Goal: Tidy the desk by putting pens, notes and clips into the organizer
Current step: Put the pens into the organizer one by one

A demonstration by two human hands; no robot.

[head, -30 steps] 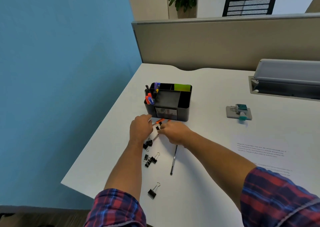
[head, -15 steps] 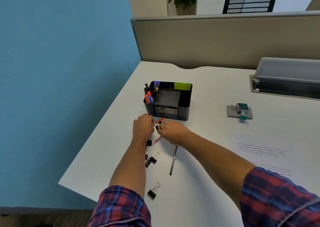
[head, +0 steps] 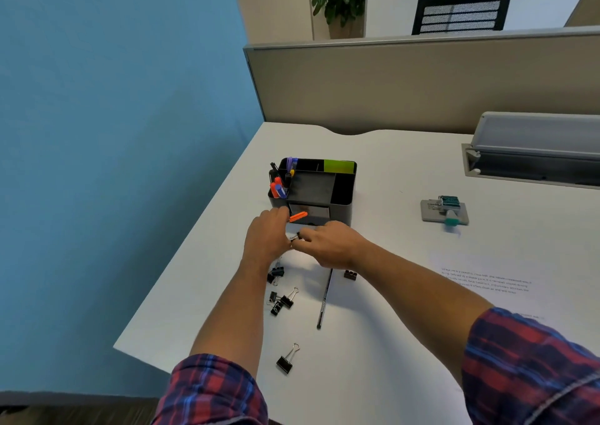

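Left hand (head: pixel 268 234): curling around an orange pen (head: pixel 298 217), lifting it just in front of the organizer (head: pixel 341 194).
Right hand (head: pixel 331 244): pinching a small binder clip (head: pixel 294 237).
Advice: tipping the pen upright before aiming at the left pen compartment.
Remaining: loose clips (head: pixel 281 299) and dark pen (head: pixel 324 298) are lying toward the desk's (head: pixel 389 171) near edge.

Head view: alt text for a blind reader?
Two hands meet before a black organizer on a white desk: left hand holds an orange pen, right hand pinches a binder clip. More clips and a dark pen lie nearer.
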